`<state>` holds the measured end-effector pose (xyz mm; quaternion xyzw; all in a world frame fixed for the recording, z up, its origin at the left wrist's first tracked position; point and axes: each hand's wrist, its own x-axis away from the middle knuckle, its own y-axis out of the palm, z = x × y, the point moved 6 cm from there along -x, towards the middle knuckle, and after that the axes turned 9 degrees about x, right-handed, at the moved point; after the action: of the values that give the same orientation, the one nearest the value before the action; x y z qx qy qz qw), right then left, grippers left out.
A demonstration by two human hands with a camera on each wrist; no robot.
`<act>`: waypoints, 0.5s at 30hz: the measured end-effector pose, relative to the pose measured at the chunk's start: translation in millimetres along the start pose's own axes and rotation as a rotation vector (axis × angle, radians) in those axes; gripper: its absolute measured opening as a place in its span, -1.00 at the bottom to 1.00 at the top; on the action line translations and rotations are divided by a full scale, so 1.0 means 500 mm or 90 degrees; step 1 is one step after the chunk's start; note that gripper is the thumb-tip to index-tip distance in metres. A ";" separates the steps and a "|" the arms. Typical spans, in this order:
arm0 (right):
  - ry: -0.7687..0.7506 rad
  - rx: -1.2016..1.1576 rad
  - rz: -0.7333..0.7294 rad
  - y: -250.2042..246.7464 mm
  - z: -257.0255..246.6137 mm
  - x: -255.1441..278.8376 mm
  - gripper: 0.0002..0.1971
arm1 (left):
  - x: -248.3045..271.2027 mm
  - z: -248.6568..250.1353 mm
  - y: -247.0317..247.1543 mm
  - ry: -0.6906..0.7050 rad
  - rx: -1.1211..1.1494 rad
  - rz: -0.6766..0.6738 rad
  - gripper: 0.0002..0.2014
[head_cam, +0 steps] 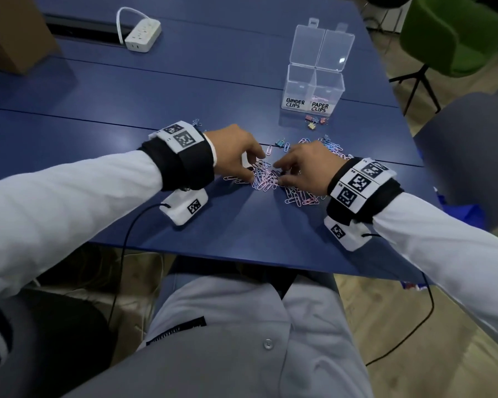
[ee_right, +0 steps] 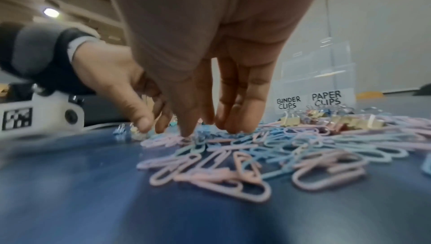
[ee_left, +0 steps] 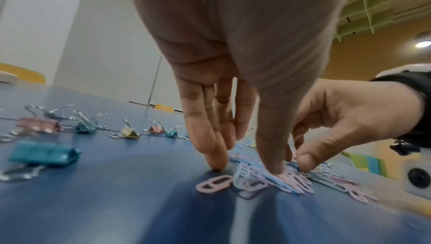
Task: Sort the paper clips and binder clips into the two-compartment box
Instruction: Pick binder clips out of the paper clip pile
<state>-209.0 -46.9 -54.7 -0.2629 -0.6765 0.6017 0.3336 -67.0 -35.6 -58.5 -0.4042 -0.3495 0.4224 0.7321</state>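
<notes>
Both hands meet fingertips-down on the paper clips (head_cam: pixel 266 179): the left hand (head_cam: pixel 236 152) presses with straight fingers, the right hand (head_cam: pixel 306 166) pinches at the pile with curled thumb and fingers (lifting none that I can see). The two-compartment box (head_cam: pixel 312 89) stands open, forward and to the right, nearer the right hand. Binder clips (head_cam: pixel 314 122) lie just before it.

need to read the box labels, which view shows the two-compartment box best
The head view: the two-compartment box shows whole, lids open, with BINDER CLIPS on its left label and PAPER CLIPS on its right. The right wrist view shows the same labels large but the box is partly hidden behind binder clips. The left wrist view misses it.
</notes>
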 end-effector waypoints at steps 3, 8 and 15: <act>0.005 -0.012 0.004 -0.004 0.008 0.008 -0.40 | 0.004 -0.010 0.006 0.020 -0.018 -0.035 -0.30; -0.007 0.038 -0.019 0.012 -0.021 -0.010 -0.63 | -0.011 0.002 0.021 0.037 -0.034 -0.038 -0.28; 0.050 -0.046 -0.007 0.007 -0.003 -0.023 -0.73 | -0.030 0.003 0.010 0.062 -0.045 -0.039 -0.49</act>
<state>-200.8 -54.4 -59.4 -0.2945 -0.6854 0.5643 0.3536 -76.1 -47.0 -64.8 -0.4392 -0.3407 0.3672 0.7458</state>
